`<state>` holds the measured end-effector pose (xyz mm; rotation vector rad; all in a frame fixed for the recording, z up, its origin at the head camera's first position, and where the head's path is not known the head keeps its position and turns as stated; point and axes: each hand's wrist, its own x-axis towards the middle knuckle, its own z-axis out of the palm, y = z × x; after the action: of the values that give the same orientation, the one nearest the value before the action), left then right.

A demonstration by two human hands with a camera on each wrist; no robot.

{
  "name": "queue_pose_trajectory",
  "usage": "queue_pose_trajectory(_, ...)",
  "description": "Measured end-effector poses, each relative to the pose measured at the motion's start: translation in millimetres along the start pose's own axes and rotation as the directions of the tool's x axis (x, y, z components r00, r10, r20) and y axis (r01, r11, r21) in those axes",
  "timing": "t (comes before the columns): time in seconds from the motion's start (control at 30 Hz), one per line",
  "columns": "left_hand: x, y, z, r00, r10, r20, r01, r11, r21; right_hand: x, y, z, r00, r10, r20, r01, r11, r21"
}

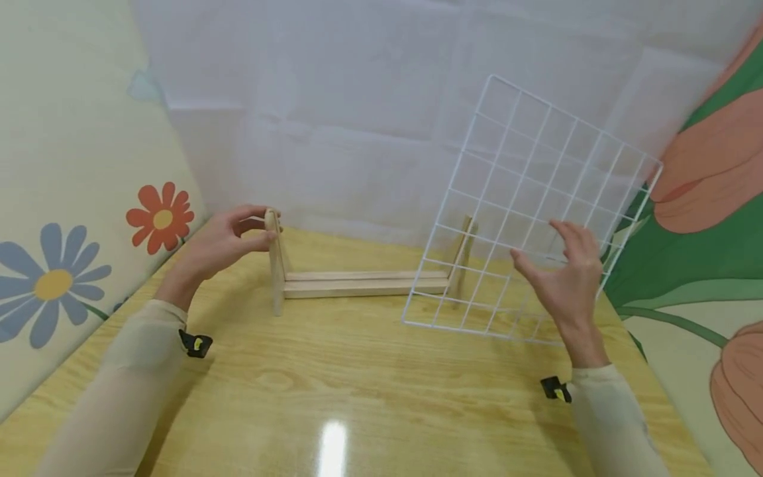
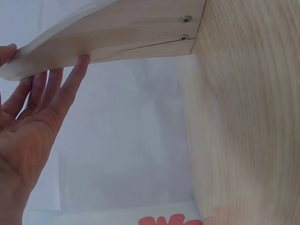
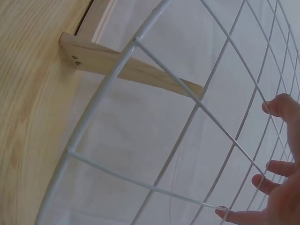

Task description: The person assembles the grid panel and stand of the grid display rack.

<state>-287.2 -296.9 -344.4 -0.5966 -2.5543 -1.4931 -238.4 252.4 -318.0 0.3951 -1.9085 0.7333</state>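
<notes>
A low wooden stand (image 1: 366, 286) is on the table, with two long bars joining its upright ends. My left hand (image 1: 223, 238) grips the top of its left upright (image 1: 275, 265), thumb on one side and fingers on the other. In the left wrist view two screws (image 2: 185, 19) show near the upright's base. My right hand (image 1: 569, 285) holds a white wire grid panel (image 1: 507, 192), its thumb and fingers spread at the wires. The panel leans at a slant and overlaps the stand's right upright (image 1: 461, 255) in the head view.
The wood-grain table (image 1: 286, 391) runs up to a white sheet (image 1: 357, 132) hung behind the stand. Flower-patterned panels border both sides, with a red flower (image 1: 161, 218) at left and large tulips (image 1: 703, 185) at right.
</notes>
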Motion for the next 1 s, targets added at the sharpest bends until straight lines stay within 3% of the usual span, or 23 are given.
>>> queue_pose_trajectory(0.43,15.4,7.2,27.0,0.999,0.031,0.025,-0.028,0.995,-0.093,23.2,-8,-5,0.996,-0.053,-0.077,0.052,0.998,-0.019)
queue_pose_trajectory(1.0,20.4,16.1,53.3,0.998,0.016,0.059,-0.005,0.986,-0.169,81.2,-40,-3,0.998,0.065,-0.025,-0.064,0.997,0.054)
